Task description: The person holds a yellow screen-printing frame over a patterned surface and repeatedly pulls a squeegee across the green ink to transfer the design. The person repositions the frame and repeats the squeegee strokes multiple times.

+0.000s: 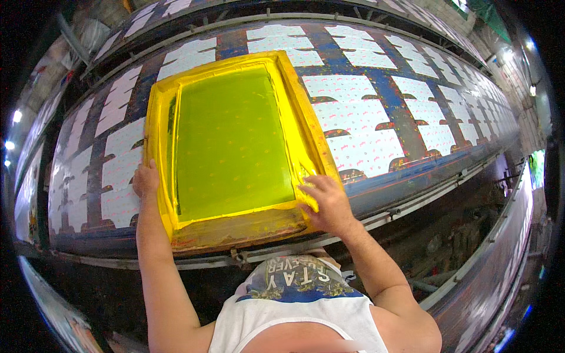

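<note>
A screen printing frame (235,231), thick with yellow ink, lies on the long table in front of me. Its mesh (235,141) looks yellow-green, and faint marks show through it. My left hand (146,179) is closed on the frame's left side, with some fingers hidden behind the edge. Along the inside of the right side runs a yellow ink-coated bar that looks like a squeegee (285,126). At its near end, by the frame's lower right corner, my right hand (327,205) has its bent fingers around it. Ink hides the bar's exact outline.
White printed fabric pieces (360,132) lie in rows over the dark, stained table (385,94). A metal rail (412,207) follows its near edge, close to my body. Another table with pale pieces (138,23) stands beyond, and a further table surface (500,259) at right.
</note>
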